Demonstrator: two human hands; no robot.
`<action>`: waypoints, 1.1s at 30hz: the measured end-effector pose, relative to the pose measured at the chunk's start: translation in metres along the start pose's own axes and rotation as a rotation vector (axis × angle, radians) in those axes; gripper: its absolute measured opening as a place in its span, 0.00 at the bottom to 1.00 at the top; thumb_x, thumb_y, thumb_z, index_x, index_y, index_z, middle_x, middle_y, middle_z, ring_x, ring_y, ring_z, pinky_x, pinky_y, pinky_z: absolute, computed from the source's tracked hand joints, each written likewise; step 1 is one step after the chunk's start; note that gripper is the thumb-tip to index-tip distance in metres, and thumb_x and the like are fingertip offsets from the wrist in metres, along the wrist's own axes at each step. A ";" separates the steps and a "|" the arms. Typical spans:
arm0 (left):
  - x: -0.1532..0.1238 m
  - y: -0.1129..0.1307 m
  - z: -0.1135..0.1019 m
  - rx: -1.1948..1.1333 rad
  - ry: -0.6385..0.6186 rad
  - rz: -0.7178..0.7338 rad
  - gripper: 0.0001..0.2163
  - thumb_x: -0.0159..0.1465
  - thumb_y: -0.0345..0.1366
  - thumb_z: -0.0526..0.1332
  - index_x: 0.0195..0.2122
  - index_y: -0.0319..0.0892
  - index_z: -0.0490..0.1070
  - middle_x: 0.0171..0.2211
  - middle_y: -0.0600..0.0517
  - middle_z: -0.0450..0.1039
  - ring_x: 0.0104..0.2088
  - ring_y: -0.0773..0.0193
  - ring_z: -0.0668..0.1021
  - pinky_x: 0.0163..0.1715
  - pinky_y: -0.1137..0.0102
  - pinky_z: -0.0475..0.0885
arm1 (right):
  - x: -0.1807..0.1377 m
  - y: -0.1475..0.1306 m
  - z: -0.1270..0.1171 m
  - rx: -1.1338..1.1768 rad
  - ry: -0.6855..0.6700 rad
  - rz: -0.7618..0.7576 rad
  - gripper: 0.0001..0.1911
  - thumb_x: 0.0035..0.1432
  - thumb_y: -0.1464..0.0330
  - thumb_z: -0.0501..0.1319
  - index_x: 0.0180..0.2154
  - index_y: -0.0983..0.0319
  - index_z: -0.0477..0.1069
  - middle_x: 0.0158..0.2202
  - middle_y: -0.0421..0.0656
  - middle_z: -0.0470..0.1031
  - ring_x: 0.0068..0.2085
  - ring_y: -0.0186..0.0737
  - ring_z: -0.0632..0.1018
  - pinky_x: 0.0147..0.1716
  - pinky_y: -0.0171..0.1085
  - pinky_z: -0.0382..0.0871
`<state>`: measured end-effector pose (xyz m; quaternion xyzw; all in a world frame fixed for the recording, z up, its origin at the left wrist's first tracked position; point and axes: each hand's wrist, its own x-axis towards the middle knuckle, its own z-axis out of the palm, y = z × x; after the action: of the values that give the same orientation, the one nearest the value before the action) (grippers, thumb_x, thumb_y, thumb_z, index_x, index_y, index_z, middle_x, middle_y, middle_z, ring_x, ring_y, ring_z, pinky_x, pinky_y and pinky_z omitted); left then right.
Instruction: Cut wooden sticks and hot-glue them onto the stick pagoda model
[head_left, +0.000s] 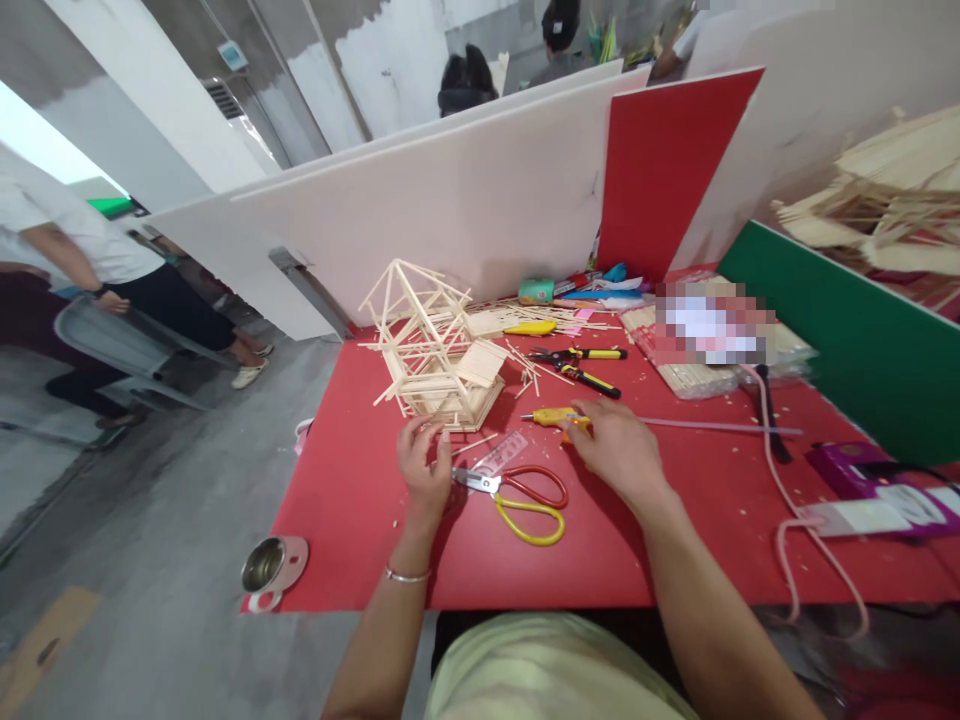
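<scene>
Pink mug [293, 560]: contents unclr | bag [798, 356]: sticks [686, 380] | RH [616, 446]: glue gun [551, 416]

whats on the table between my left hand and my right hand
In the head view, the scissors, a thin stick and what looks like a clear ruler lie between your left hand and right hand.

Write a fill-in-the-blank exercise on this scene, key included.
The hand on the glue gun is the person's ____ one.
The scissors have one red handle and one ____ handle.
On the table, the cup stands at the near ____ corner.
The panel along the table's right side is ____.

Key: right; yellow; left; green.
</scene>
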<state>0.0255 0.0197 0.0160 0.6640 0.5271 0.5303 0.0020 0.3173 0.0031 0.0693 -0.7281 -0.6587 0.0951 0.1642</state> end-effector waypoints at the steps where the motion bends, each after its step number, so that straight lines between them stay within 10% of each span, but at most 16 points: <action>1: 0.002 0.003 0.000 0.009 -0.008 -0.003 0.08 0.69 0.38 0.61 0.43 0.43 0.78 0.49 0.44 0.74 0.52 0.56 0.76 0.56 0.56 0.71 | 0.004 -0.005 0.000 0.077 0.005 -0.059 0.20 0.68 0.59 0.56 0.54 0.61 0.75 0.51 0.52 0.79 0.53 0.50 0.78 0.49 0.42 0.70; 13: 0.016 0.016 0.018 -0.094 0.041 -0.171 0.08 0.69 0.37 0.60 0.44 0.44 0.78 0.46 0.46 0.77 0.50 0.57 0.77 0.56 0.58 0.71 | 0.026 -0.090 0.050 0.539 -0.168 -0.453 0.28 0.63 0.69 0.58 0.64 0.66 0.65 0.58 0.55 0.73 0.59 0.48 0.74 0.60 0.46 0.65; 28: 0.033 -0.007 0.026 -0.032 0.128 -0.213 0.08 0.69 0.37 0.60 0.44 0.43 0.77 0.46 0.45 0.77 0.50 0.57 0.78 0.55 0.57 0.71 | 0.035 -0.113 0.075 0.587 -0.328 -0.535 0.41 0.59 0.69 0.58 0.71 0.70 0.51 0.70 0.59 0.59 0.69 0.51 0.64 0.67 0.51 0.59; 33: 0.027 -0.012 0.027 0.050 0.112 -0.179 0.09 0.69 0.37 0.60 0.46 0.43 0.77 0.49 0.44 0.77 0.53 0.55 0.77 0.58 0.54 0.69 | 0.042 -0.106 0.060 0.564 -0.352 -0.554 0.35 0.60 0.71 0.58 0.68 0.61 0.60 0.64 0.52 0.70 0.62 0.47 0.72 0.61 0.46 0.66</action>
<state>0.0329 0.0590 0.0169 0.5832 0.5969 0.5510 0.0033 0.2027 0.0603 0.0551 -0.4230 -0.7954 0.3467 0.2612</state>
